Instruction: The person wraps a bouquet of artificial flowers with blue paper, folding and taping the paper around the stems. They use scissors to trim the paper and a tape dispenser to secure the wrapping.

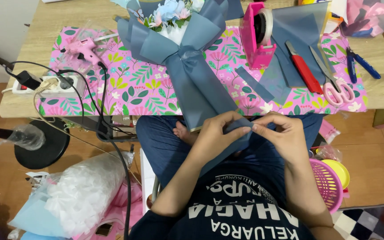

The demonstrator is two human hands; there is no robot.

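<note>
My left hand [216, 135] and my right hand [281, 133] meet over my lap, fingertips pinching a folded strip of slate-blue wrapping paper [241, 133]. Just beyond them a flower bouquet [174, 26] wrapped in the same blue paper lies on the table, its stem end [196, 93] pointing at my lap and hanging past the table's edge. Pale blue and white flowers show at its far end.
A floral pink mat [134, 84] covers the wooden table. On it are a pink glue gun [83, 49], a pink tape dispenser [256, 35], a red utility knife [303, 69], pink-handled scissors [334, 86], blue pliers [361, 64]. A power strip [50, 84] with cables sits left. A pink basket [327, 182] stands on the floor.
</note>
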